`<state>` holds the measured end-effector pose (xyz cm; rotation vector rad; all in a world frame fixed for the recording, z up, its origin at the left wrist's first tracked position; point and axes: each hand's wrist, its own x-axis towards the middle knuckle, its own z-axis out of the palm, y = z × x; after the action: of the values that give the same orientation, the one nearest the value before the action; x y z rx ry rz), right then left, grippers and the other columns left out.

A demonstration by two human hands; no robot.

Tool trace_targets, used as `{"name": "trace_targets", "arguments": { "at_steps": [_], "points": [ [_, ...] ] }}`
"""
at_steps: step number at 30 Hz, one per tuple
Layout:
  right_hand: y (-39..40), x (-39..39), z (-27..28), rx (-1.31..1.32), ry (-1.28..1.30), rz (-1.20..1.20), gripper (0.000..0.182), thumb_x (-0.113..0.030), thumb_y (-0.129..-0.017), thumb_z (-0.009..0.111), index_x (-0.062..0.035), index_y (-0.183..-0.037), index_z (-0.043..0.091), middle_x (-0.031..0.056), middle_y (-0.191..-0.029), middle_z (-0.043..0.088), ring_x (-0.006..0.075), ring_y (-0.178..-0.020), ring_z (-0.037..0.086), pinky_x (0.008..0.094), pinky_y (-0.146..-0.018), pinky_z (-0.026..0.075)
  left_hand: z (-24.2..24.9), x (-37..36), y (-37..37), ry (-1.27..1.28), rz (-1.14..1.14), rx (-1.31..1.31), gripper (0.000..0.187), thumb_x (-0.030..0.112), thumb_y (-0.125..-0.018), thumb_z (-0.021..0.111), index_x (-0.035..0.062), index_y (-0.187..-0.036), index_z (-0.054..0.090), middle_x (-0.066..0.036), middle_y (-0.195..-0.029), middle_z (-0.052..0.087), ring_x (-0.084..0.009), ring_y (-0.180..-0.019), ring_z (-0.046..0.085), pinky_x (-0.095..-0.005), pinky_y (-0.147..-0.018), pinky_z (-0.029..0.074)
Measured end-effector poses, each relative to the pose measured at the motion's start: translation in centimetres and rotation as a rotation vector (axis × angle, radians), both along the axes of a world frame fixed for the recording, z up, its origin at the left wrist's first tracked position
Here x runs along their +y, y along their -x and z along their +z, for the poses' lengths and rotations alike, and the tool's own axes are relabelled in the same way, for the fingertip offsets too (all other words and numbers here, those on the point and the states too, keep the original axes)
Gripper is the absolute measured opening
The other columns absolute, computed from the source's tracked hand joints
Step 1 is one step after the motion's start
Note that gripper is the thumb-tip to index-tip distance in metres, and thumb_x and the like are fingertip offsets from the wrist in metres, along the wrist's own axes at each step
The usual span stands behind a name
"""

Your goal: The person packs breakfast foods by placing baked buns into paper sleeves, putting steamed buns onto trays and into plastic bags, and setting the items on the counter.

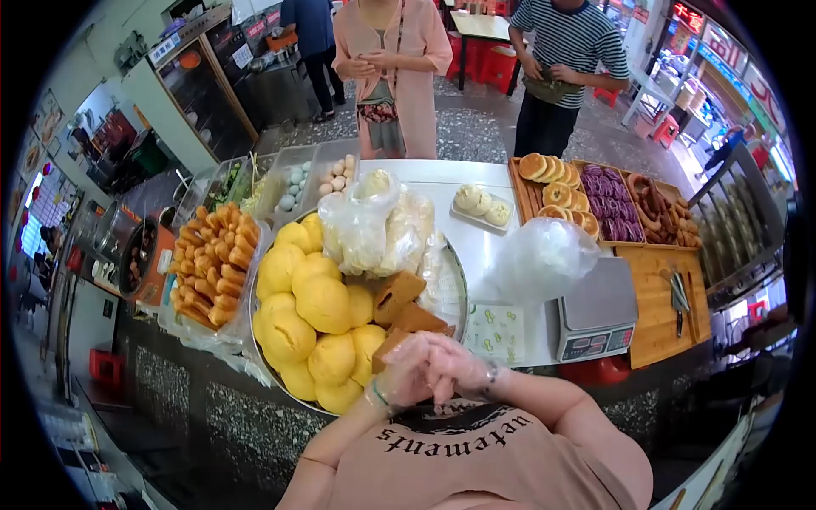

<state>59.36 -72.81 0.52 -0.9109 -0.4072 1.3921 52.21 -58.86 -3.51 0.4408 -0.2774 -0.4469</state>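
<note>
My left hand and my right hand are pressed together in front of my chest, both in clear plastic gloves. Their fingers are bent and overlap; whatever may be between them is hidden. Just behind the left hand lies a brown sponge cake piece, partly covered by it. More brown cake pieces rest on the large round metal tray. Piled on the tray's left side are several round yellow buns. Bagged pale buns sit at its back.
Fried dough sticks fill a tray at left, near egg bins. At right are a digital scale, a puffed plastic bag, pancakes, purple rolls and tongs. Two people stand across the counter.
</note>
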Motion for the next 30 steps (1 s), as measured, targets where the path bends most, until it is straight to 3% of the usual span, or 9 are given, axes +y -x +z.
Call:
{"name": "trace_targets", "arguments": {
  "at_steps": [2,3,7,11,13,14,16,23,30],
  "points": [
    [-1.3,1.2,-3.1,-0.056,-0.305,-0.060,0.041,-0.023,-0.087,0.048,-0.0034,-0.123,0.050,0.0024,-0.091,0.054,0.0122,-0.075,0.051,0.0235,-0.067,0.042,2.9,-1.3,-0.1,-0.098,0.298,0.150,0.039,0.048,-0.094,0.043,0.0098,-0.094,0.052,-0.005,-0.083,0.055,-0.0205,-0.074,0.058,-0.0317,-0.067,0.050],
    [-1.4,1.6,-3.4,-0.053,-0.307,-0.047,0.041,-0.023,-0.087,0.048,-0.0034,-0.123,0.050,0.0024,-0.091,0.054,0.0122,-0.075,0.051,0.0235,-0.067,0.042,-0.7,-1.1,-0.3,0.196,0.316,0.197,0.045,0.046,-0.095,0.042,0.0101,-0.120,0.048,-0.011,-0.107,0.058,-0.0285,-0.100,0.059,-0.0377,-0.086,0.050],
    [0.2,2.9,-2.6,0.443,-0.246,-0.392,0.061,-0.051,-0.094,0.041,-0.0101,-0.139,0.035,0.0075,-0.142,0.040,0.0236,-0.130,0.038,0.0394,-0.107,0.033,5.8,-2.6,-2.6,0.198,0.527,0.128,0.053,0.043,-0.097,0.039,0.0101,-0.138,0.037,-0.016,-0.132,0.048,-0.0344,-0.123,0.046,-0.0435,-0.101,0.040],
    [-0.5,1.7,-1.1,0.670,-0.224,-0.184,0.053,-0.048,-0.098,0.036,-0.0103,-0.134,0.040,0.0077,-0.133,0.046,0.0188,-0.124,0.044,0.0363,-0.103,0.039,4.7,-2.5,-3.7,0.040,0.862,-0.077,0.059,0.041,-0.098,0.038,0.0069,-0.144,0.025,-0.017,-0.143,0.035,-0.0346,-0.132,0.035,-0.0469,-0.110,0.028],
    [0.0,0.2,-2.1,-0.068,-0.112,-0.107,0.050,-0.044,-0.097,0.044,-0.0063,-0.129,0.044,0.0066,-0.119,0.054,0.0143,-0.110,0.051,0.0311,-0.093,0.045,4.4,-3.3,-4.2,-0.087,0.970,-0.065,0.059,0.040,-0.098,0.038,0.0052,-0.143,0.025,-0.017,-0.143,0.035,-0.0335,-0.131,0.036,-0.0464,-0.111,0.027],
    [-0.8,-0.4,-3.2,-0.068,-0.114,-0.114,0.050,-0.044,-0.097,0.044,-0.0063,-0.129,0.044,0.0066,-0.119,0.054,0.0143,-0.110,0.051,0.0311,-0.093,0.045,4.4,-4.0,-4.3,-0.178,1.070,-0.026,0.058,0.040,-0.098,0.039,0.0050,-0.142,0.026,-0.016,-0.141,0.037,-0.0324,-0.129,0.038,-0.0454,-0.111,0.027],
    [-2.5,-1.5,-5.4,-0.612,-0.010,0.175,0.043,-0.037,-0.096,0.049,-0.0022,-0.122,0.048,0.0048,-0.101,0.059,0.0118,-0.092,0.054,0.0281,-0.080,0.047,4.2,-5.3,-4.5,-0.271,1.166,0.013,0.058,0.040,-0.098,0.040,0.0047,-0.142,0.028,-0.016,-0.139,0.038,-0.0313,-0.127,0.040,-0.0443,-0.111,0.028],
    [-2.7,-4.0,-4.1,-0.820,-0.090,0.159,0.030,-0.027,-0.093,0.050,0.0015,-0.099,0.056,0.0135,-0.077,0.061,0.0228,-0.070,0.058,0.0342,-0.067,0.046,4.4,-6.2,-6.2,-0.290,1.120,-0.030,0.055,0.040,-0.096,0.043,0.0055,-0.138,0.033,-0.013,-0.134,0.043,-0.0275,-0.118,0.048,-0.0413,-0.106,0.034],
    [-3.5,-4.4,-4.7,-1.067,-0.029,0.454,0.028,-0.023,-0.091,0.049,0.0021,-0.100,0.057,0.0203,-0.078,0.060,0.0341,-0.075,0.059,0.0393,-0.071,0.047,2.6,-7.1,-5.9,-0.437,1.188,0.033,0.048,0.040,-0.098,0.038,0.0059,-0.133,0.039,-0.010,-0.126,0.049,-0.0210,-0.109,0.052,-0.0378,-0.101,0.038]
  ]
}}
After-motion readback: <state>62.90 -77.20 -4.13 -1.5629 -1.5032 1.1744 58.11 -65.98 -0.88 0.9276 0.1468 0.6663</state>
